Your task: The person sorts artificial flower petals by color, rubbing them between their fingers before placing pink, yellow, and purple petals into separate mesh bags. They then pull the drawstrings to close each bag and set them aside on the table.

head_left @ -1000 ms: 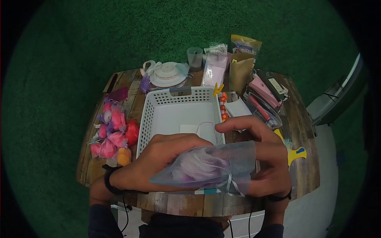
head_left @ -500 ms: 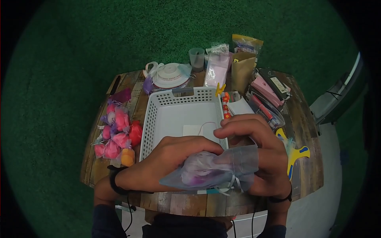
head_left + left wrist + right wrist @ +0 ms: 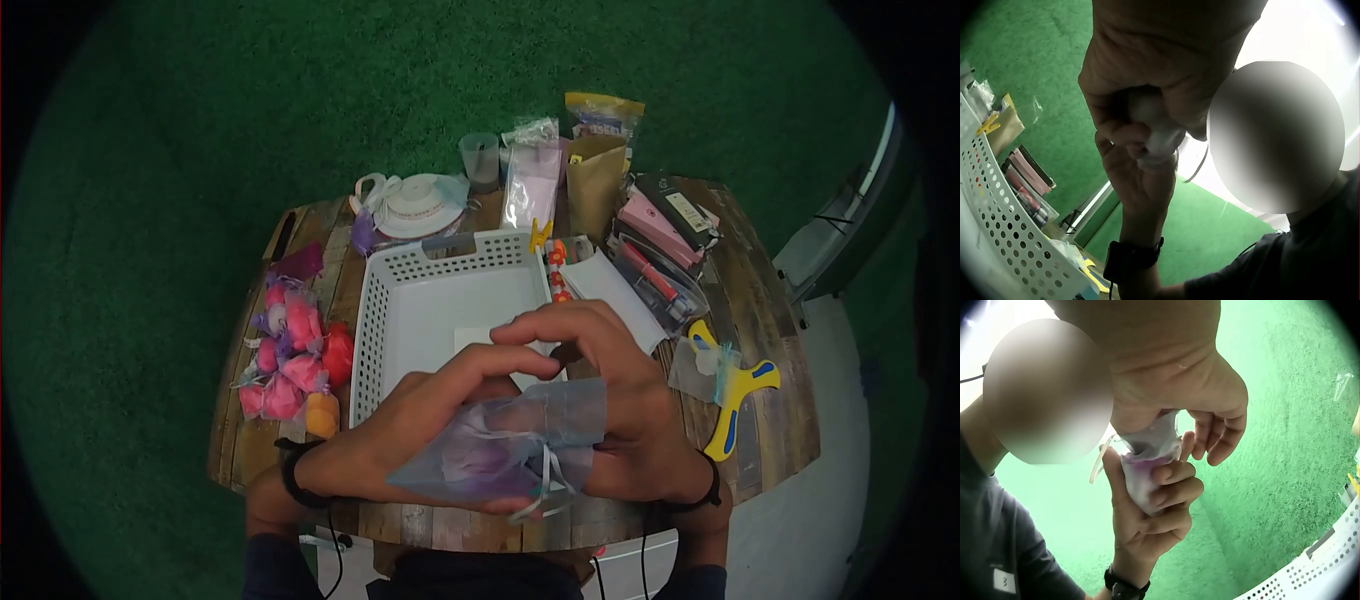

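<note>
A pale blue translucent organza pouch [image 3: 500,450] with white drawstrings lies between my hands, tilted, its mouth toward the right. Inside shows a white and purple bundle [image 3: 1141,469], blurred by the fabric. My left hand [image 3: 400,440] grips the pouch round its filled body, fingers wrapped over it in the right wrist view. My right hand [image 3: 630,420] holds the mouth end, its index finger arched over toward the left fingertips. Part of the right fingers is hidden at the mouth. Below and beyond the hands stands a white perforated basket [image 3: 375,300].
Filled pink pouches [image 3: 300,370] lie left of the basket. Behind it are a ribbon roll [image 3: 425,205], a plastic cup [image 3: 480,160] and a brown paper bag [image 3: 597,190]. Boxes [image 3: 660,215] and a yellow-blue tool [image 3: 735,410] sit on the right. A yellow clip [image 3: 541,235] grips the basket rim.
Both hands have drawn closer together round the pouch. The right hand has shifted left, its index finger now meeting the left fingers, and the pouch's mouth end looks shorter and more bunched.
</note>
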Available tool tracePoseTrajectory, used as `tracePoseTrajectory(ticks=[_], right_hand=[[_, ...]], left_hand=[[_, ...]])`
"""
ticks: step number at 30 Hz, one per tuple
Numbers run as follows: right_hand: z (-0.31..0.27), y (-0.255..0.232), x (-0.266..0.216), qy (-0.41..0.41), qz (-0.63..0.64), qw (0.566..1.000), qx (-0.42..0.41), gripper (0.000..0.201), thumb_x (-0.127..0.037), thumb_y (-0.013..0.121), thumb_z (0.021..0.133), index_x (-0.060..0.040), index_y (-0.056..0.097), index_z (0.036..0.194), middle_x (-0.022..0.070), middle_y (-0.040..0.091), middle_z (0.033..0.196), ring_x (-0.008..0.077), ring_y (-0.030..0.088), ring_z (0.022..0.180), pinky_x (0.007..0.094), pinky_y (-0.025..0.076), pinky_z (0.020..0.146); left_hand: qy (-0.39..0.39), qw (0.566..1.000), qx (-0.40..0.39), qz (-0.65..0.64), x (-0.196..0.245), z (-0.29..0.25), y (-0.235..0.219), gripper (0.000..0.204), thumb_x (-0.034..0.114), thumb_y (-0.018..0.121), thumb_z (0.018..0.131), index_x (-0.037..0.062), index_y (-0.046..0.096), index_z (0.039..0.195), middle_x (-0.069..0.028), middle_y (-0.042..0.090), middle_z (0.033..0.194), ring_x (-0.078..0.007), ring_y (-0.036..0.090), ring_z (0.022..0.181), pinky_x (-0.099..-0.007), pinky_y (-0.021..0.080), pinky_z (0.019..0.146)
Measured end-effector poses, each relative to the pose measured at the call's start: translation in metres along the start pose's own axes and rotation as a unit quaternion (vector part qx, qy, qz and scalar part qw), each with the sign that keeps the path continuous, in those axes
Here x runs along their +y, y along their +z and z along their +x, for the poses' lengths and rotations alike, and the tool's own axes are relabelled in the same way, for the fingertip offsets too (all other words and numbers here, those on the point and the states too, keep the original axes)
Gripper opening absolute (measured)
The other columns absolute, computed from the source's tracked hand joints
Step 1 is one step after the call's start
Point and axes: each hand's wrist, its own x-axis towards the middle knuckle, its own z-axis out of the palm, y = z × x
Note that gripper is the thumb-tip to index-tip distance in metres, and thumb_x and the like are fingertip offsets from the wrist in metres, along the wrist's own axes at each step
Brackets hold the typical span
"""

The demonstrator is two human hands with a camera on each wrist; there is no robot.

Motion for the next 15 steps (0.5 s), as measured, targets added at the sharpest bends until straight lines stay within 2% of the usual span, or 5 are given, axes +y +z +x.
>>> tracePoseTrajectory(ticks=[2, 7, 12, 14, 15], right_hand=[[0.003, -0.002, 0.002, -0.008, -0.005, 1.0, 0.004, 0.032, -0.013, 0.079, 0.073, -0.0116, 0.075, 0.104, 0.0146, 0.057, 0.127, 0.0305, 0.053, 0.117, 0.0389, 0.046, 0.088], [-0.002, -0.003, 0.01, 0.029, 0.071, 0.997, -0.01, 0.024, -0.013, 0.068, 0.084, -0.0074, 0.071, 0.107, 0.0134, 0.056, 0.128, 0.0287, 0.054, 0.116, 0.039, 0.043, 0.095], [-0.008, -0.018, 0.01, 0.051, 0.126, 0.991, -0.009, 0.025, -0.013, 0.061, 0.089, -0.0042, 0.069, 0.111, 0.0159, 0.055, 0.128, 0.0254, 0.053, 0.119, 0.0372, 0.042, 0.098], [-0.009, -0.024, 0.0, 0.119, 0.235, 0.957, 0.119, 0.029, -0.013, 0.067, 0.082, 0.0004, 0.067, 0.108, 0.018, 0.057, 0.123, 0.0263, 0.054, 0.113, 0.038, 0.042, 0.095], [-0.007, -0.031, -0.004, 0.093, 0.207, 0.967, 0.119, 0.044, -0.02, 0.075, 0.077, 0.0001, 0.064, 0.114, 0.0184, 0.057, 0.121, 0.028, 0.054, 0.111, 0.0376, 0.043, 0.093]], left_hand=[[-0.025, 0.998, -0.04, -0.035, 0.002, -0.001, -0.009, 0.084, 0.025, 0.085, 0.075, 0.0078, 0.035, 0.141, -0.0094, 0.065, 0.105, -0.0192, 0.066, 0.098, -0.0314, 0.05, 0.085], [-0.017, 0.994, 0.097, 0.051, 0.002, -0.001, -0.003, 0.035, 0.01, 0.071, 0.088, 0.0007, 0.058, 0.119, -0.0083, 0.068, 0.092, -0.0138, 0.067, 0.084, -0.0256, 0.052, 0.076], [-0.108, 0.988, 0.106, -0.037, 0.016, -0.004, -0.005, 0.024, 0.012, 0.063, 0.094, -0.0018, 0.06, 0.113, -0.0066, 0.068, 0.083, -0.0102, 0.064, 0.072, -0.0242, 0.05, 0.066], [-0.113, 0.986, 0.115, -0.045, 0.016, -0.004, -0.006, 0.02, 0.013, 0.06, 0.096, -0.002, 0.062, 0.109, -0.0061, 0.067, 0.08, -0.0092, 0.062, 0.068, -0.0239, 0.048, 0.063], [-0.082, 0.991, 0.109, 0.012, 0.014, -0.004, -0.008, 0.019, 0.014, 0.059, 0.097, -0.0021, 0.063, 0.105, -0.0062, 0.066, 0.08, -0.0093, 0.06, 0.067, -0.0238, 0.046, 0.061]])
